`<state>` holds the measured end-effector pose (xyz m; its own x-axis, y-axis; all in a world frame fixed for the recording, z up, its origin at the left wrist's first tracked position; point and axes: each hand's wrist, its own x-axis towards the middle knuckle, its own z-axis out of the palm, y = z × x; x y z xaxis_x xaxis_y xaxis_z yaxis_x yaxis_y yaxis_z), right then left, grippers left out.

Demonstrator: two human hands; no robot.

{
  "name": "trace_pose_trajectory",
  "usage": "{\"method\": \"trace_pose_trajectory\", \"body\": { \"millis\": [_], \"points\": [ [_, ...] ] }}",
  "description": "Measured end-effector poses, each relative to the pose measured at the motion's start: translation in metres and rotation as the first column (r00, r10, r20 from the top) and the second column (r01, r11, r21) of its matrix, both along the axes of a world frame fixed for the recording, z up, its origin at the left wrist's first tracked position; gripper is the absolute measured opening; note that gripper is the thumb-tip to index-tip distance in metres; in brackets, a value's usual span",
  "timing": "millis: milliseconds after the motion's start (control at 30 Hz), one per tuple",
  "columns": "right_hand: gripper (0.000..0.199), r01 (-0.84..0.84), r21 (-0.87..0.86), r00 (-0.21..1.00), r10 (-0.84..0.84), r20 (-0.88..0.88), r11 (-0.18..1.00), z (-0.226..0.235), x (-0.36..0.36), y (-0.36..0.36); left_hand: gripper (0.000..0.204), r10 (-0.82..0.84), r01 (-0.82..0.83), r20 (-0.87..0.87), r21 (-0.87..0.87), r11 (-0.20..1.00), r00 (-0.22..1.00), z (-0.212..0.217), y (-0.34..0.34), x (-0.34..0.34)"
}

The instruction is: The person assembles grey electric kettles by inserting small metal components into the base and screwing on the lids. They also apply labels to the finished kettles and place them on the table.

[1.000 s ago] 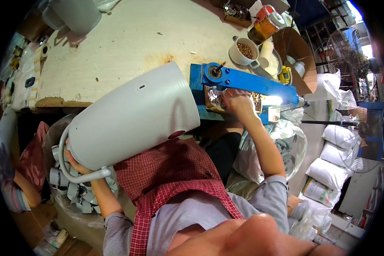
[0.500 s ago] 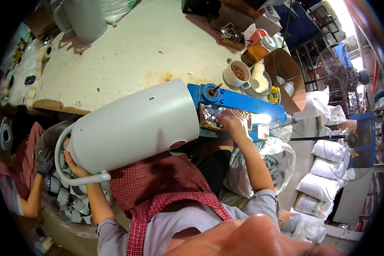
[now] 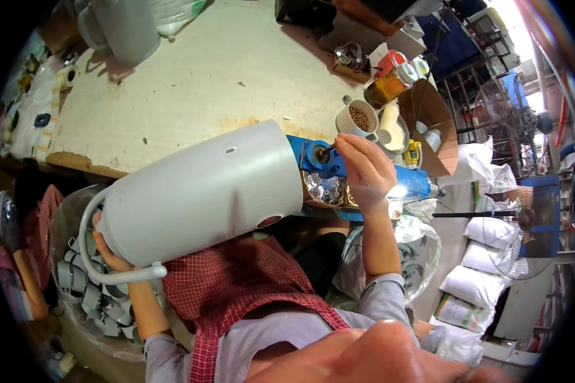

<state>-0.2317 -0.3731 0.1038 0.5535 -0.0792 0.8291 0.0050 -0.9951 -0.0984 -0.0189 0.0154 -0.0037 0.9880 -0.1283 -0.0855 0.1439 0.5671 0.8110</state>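
Note:
A large grey plastic jug-like shell [image 3: 191,191] with a looped carrying handle [image 3: 112,276] lies across my lap and against the table edge. My left hand [image 3: 114,254] is closed round its narrower end, inside the loop; part of the hand is hidden behind it. The wide end meets a blue metal machine [image 3: 421,183]. My right hand [image 3: 366,167] is raised over this machine, fingertips pinched together beside its upright spindle [image 3: 324,153]. Whatever is between those fingertips is too small to make out. Below the hand sits a box of small metal washers [image 3: 326,189].
On the table [image 3: 172,76] stand a grey jug [image 3: 131,32], a cup of small brass-coloured parts [image 3: 346,118], a jar [image 3: 384,89] and a cardboard box [image 3: 444,143]. A bag of grey rings [image 3: 76,281] is at lower left, near another person's arm [image 3: 30,281]. White sacks [image 3: 463,284] line the right.
My right hand has lifted out of the small-parts box and moved up beside the spindle. My left hand still grips the shell. At far left, the other person's gloved hand has shifted away from the bag.

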Motion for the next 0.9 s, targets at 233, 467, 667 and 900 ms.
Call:
{"method": "trace_pose_trajectory", "body": {
  "millis": [233,467,667,900],
  "points": [
    [0.044,0.054,0.153,0.998,-0.050,-0.027,0.987,0.002,-0.018,0.007,0.049,0.005,-0.006,0.028,0.037,0.999,1.000,0.009,-0.006,0.010],
    [0.030,0.049,0.736,0.999,-0.046,-0.024,0.676,-0.040,-0.070,0.039,0.055,-0.157,0.146,0.288,0.057,0.988,0.945,0.029,-0.101,0.023],
    [0.024,-0.356,0.913,0.820,-0.403,0.408,0.199,-0.097,-0.151,0.000,0.062,-0.392,0.280,0.632,0.274,0.920,0.668,0.023,-0.217,-0.026],
    [0.030,-0.336,0.894,0.788,-0.432,0.439,0.296,-0.094,-0.169,-0.023,0.065,-0.477,0.475,0.545,0.156,0.866,0.690,0.007,-0.261,-0.053]
  ]
}}
